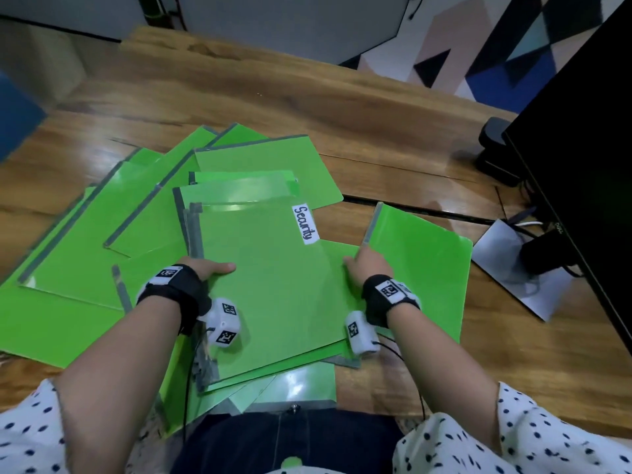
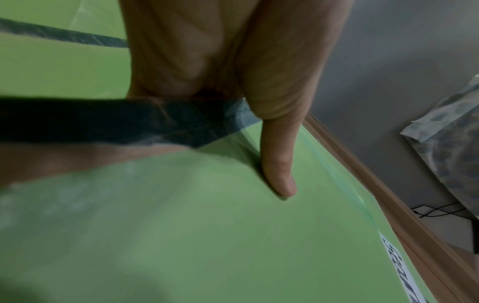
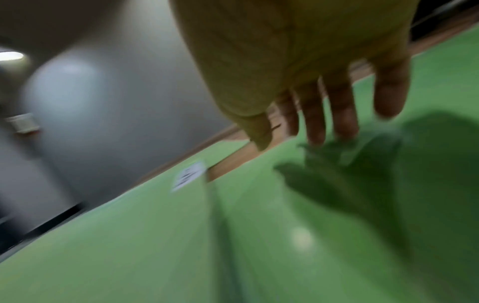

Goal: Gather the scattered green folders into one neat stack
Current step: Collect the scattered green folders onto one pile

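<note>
Glossy green folders (image 1: 143, 241) could slide askew: my left hand (image 1: 205, 268) pinches the Security folder (image 1: 273, 285); my right hand (image 1: 369, 266), fingers straight, touches another.

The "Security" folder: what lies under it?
Under the Security folder lie more green folders, their edges fanning out at every side. How many it covers cannot be seen.
</note>
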Demonstrator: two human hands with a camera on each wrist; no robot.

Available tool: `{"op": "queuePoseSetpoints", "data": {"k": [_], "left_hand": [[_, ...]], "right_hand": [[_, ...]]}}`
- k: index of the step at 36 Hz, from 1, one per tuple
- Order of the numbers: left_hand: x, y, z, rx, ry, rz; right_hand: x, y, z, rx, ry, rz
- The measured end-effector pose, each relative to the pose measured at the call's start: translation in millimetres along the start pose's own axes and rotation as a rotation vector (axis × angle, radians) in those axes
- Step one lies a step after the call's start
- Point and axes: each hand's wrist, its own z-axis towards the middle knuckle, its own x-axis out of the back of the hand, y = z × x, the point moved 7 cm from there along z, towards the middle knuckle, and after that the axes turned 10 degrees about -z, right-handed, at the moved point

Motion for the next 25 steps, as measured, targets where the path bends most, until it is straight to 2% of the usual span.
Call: {"op": "queuePoseSetpoints", "data": {"k": [3,6,9,13,15,17,19,23,25], "left_hand": [[-0.2,0.2,1.1,-0.005,0.008,-0.009],[-1.3,-0.3,3.0,-0.006,0.006,-0.017],[-1.0,-1.2,3.9,-0.007,0.011,-0.026],[-1.2,-2.1,4.2,-0.007,0.007,-0.032],[-2.0,-2.2,4.3,-0.008,0.001,-0.036],[-1.8,-1.8,4.2,-0.008,0.006,-0.035],[-1.7,-0.7,2.2,-0.011,0.006,-0.034],[-2.7,2.1,-1.3,-0.001,-0.019,-0.072],[-2.9,3.0,-3.6,0.011,-0.035,-0.114]], "right_hand": [[16.8,65.5,1.8,-0.315,0.08,0.083],[15.5,133.1,-8.0,-0.594,-0.021,0.142],[5.3,169.0,-15.8,-0.73,-0.14,0.149],[-25.8,213.6,9.1,-0.731,-0.203,0.175],[-38.8,227.6,26.7,-0.659,-0.217,0.157],[-15.6,197.5,-2.6,-0.502,-0.255,0.054],[14.8,165.2,-39.8,-0.424,-0.237,0.046],[38.8,145.7,-44.7,-0.34,-0.152,0.067],[61.3,147.7,-32.5,-0.451,0.037,0.184]]}}
